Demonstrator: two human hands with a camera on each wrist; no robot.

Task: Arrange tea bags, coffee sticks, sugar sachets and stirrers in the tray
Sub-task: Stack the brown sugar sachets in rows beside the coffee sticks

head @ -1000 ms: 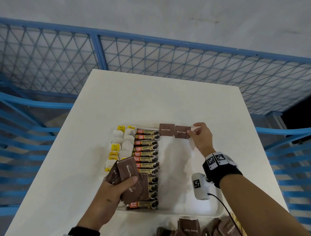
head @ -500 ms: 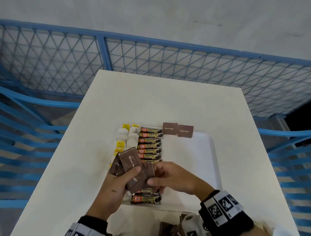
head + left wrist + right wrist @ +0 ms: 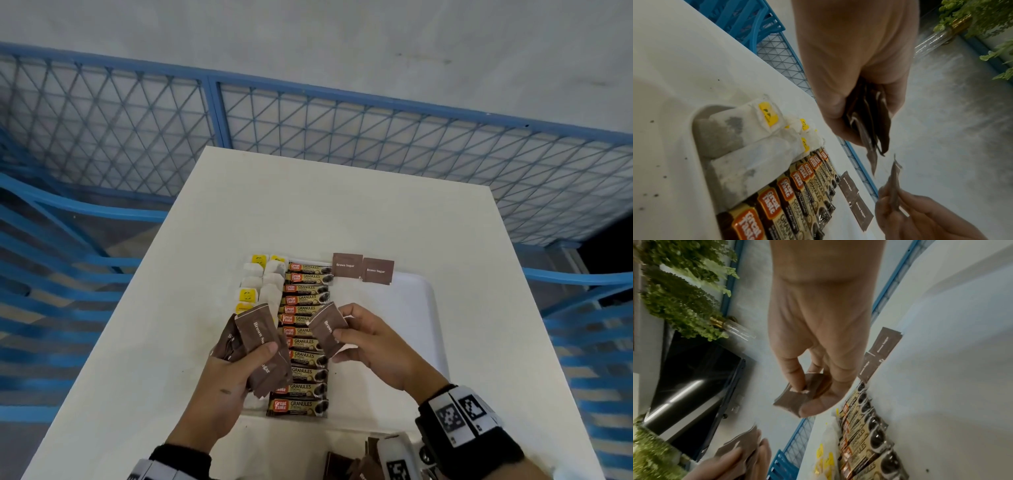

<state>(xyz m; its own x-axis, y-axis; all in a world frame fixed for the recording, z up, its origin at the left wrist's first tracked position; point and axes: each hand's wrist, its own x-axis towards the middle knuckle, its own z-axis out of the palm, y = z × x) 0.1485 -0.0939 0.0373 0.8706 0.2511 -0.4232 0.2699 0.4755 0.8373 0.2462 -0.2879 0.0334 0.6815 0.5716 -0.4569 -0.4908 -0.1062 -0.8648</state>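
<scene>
1. Left hand [image 3: 226, 383] is gripping a fanned stack of brown sugar sachets [image 3: 260, 346], fingers curled round it, above the tray's [image 3: 421, 308] near-left part.
2. Right hand [image 3: 373, 346] is pinching one sachet [image 3: 327, 330] between thumb and fingertips, over the coffee sticks [image 3: 305, 342].
3. Two sachets [image 3: 363, 269] are lying side by side at the tray's far edge.
4. Tea bags [image 3: 260, 284] are sitting left of the sticks.

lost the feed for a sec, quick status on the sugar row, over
Left hand grips fan of brown paper sugar sachets. Right hand pinches one sachet. Two sachets lie at white plastic tray far edge. Nothing blocking.
</scene>
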